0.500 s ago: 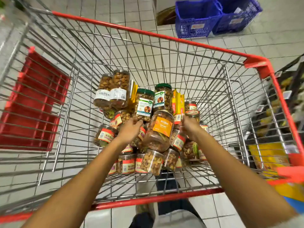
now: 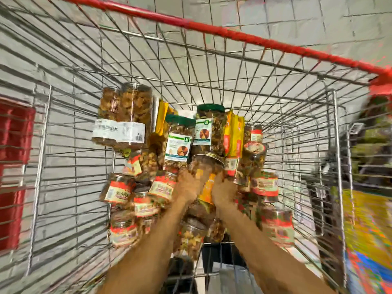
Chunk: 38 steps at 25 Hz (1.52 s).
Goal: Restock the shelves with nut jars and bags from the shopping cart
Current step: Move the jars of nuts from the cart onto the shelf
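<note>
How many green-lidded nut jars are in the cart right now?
2. One green-lidded jar lies near the frame's middle; the other is beside it, farther from the person. Others may be hidden.

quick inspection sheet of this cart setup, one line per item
surface: wire shopping cart with a red rim, stock piled on its floor
job's things: orange-label jar on top of the pile; green-lidded jars; tall white-label jars; yellow bags standing at the back; many small red-label jars lying around
clutter: nothing seen
hands: left hand and right hand grip the orange-label jar from either side; the frame is blurred
cables: nothing seen
surroundings: tiled floor; red plastic panel on the left; blurred yellow display on the right
</note>
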Tool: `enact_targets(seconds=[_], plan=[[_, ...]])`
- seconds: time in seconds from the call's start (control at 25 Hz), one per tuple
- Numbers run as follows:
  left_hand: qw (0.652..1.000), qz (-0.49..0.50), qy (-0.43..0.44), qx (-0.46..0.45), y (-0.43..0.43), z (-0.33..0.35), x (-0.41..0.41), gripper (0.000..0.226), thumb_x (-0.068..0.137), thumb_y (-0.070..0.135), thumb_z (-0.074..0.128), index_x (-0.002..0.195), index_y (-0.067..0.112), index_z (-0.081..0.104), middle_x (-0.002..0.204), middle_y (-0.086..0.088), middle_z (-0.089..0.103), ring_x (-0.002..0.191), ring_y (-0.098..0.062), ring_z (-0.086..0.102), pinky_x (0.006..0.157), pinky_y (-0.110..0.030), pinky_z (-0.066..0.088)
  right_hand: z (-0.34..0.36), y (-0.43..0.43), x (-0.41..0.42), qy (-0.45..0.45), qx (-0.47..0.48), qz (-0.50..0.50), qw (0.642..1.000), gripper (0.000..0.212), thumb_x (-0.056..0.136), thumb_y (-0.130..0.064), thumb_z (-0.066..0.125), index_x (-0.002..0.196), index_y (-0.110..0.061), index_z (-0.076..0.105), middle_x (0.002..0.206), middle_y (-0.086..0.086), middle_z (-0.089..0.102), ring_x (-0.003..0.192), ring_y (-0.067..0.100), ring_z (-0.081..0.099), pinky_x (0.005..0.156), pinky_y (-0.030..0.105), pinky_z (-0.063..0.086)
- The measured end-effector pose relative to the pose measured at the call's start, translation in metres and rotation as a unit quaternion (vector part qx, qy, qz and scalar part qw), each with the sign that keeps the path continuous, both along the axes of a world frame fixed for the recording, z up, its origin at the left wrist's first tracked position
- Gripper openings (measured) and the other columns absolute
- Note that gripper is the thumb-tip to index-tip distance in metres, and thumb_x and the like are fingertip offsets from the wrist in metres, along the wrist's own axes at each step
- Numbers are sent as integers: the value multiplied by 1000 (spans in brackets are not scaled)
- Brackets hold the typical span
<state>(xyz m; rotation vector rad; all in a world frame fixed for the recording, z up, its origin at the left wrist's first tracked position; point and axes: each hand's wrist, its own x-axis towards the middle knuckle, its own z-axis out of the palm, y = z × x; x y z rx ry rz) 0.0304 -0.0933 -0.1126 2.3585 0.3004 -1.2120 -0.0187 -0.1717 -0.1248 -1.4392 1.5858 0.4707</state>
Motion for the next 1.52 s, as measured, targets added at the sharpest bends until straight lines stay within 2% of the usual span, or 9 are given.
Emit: enact_targets(seconds=[0.24, 0.4, 0.6, 0.72, 0.88, 1.04, 1.28, 1.4, 1.52], plan=[[990, 87, -97, -55, 20, 35, -12, 62, 91, 54, 44, 124, 1, 47, 125, -19, 58, 116, -35, 53, 89, -33, 38, 43, -3, 1, -127, -22, 57, 990, 45, 97, -42, 39, 132, -15, 45, 128, 17, 56, 120, 34, 49, 100, 37, 38], [956, 110, -208, -175, 42, 96, -8, 51, 91, 46, 50, 121, 5, 52, 122, -15, 60, 115, -30, 54, 96, -35, 41, 123, 5, 1, -310, -21, 42, 949, 9, 97, -31, 45, 102, -23, 46, 89, -14, 56, 80, 6, 55, 65, 0, 39], [882, -50, -361, -297, 58, 192, -20, 53, 80, 54, 58, 110, 10, 55, 110, -13, 60, 107, -32, 53, 95, -43, 41, 205, 49, -46, -420, -58, -183, 887, 25, 97, -37, 44, 96, -20, 62, 100, 3, 67, 96, 20, 63, 90, 39, 50], [860, -100, -238, -440, 45, 241, -52, 53, 72, 65, 46, 108, 26, 42, 113, -6, 55, 108, -24, 54, 96, -43, 43, 252, 47, -100, -483, -86, -290, 822, 36, 95, -36, 48, 72, -22, 73, 76, -5, 73, 74, 11, 68, 77, 39, 55], [816, -107, -37, -566, 17, 267, -117, 46, 67, 65, 53, 99, 34, 43, 94, 12, 62, 90, -12, 61, 84, -36, 51, 294, 36, -194, -544, -213, -300, 754, 20, 97, -28, 46, 99, -25, 66, 99, -11, 69, 95, 5, 64, 88, 30, 51], [757, -222, 56, -611, -15, 276, -215, 47, 76, 50, 62, 115, 32, 44, 91, 22, 68, 81, 5, 65, 74, -22, 54, 302, 44, -302, -455, -289, -336, 773, 44, 98, -41, 32, 130, -17, 50, 139, 5, 49, 128, 17, 46, 110, 33, 32], [690, -395, 188, -576, -60, 272, -420, 49, 81, 49, 60, 124, 26, 52, 121, 8, 64, 109, -11, 61, 87, -30, 52, 301, 47, -504, -477, -305, -463, 682, 44, 89, -60, 32, 100, -32, 65, 120, 1, 65, 110, 16, 61, 100, 38, 46], [681, -429, 213, -554, -83, 250, -538, 18, 85, 39, 57, 103, 35, 56, 86, 29, 69, 81, 10, 65, 62, -9, 50, 282, 38, -616, -397, -341, -495, 694, 42, 97, -51, 26, 89, -32, 63, 105, -5, 67, 94, 8, 63, 81, 19, 51], [705, -413, 270, -509, -110, 230, -647, 40, 82, 40, 58, 120, 27, 56, 104, 9, 70, 86, -5, 69, 64, -19, 56, 262, 10, -724, -321, -355, -486, 731, 45, 99, -49, 23, 101, -28, 63, 109, -1, 62, 102, 14, 58, 90, 27, 44]])
